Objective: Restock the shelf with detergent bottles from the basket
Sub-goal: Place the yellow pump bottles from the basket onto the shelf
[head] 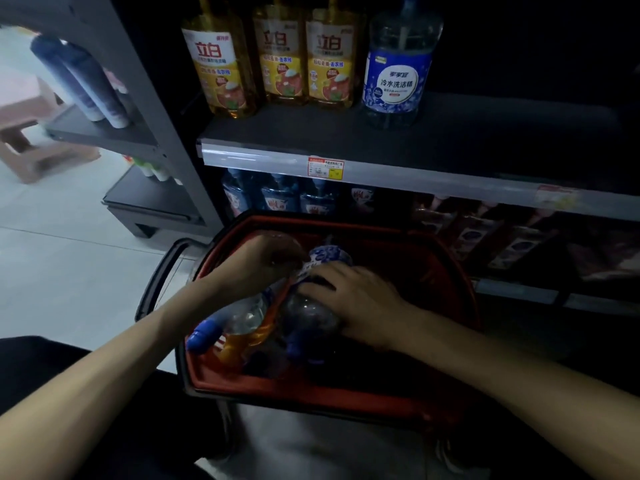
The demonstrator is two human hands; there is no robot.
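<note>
Both hands are down in the red basket (311, 386). Right hand (353, 299) curls over a blue-labelled detergent bottle (325, 258) lying there, and left hand (256, 268) is at its far end, grip hidden. Lifted one-handed, the slick bottle might slip or snag the amber bottle (249, 327) alongside, short of the shelf (485, 133).

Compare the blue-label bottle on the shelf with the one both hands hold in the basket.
The shelf bottle stands upright; the basket bottle lies on its side. The shelf bottle is untouched; the left hand and right hand grip the basket bottle. The shelf bottle's label shows whole; the basket bottle's is partly covered. Both are clear with blue labels.
</note>
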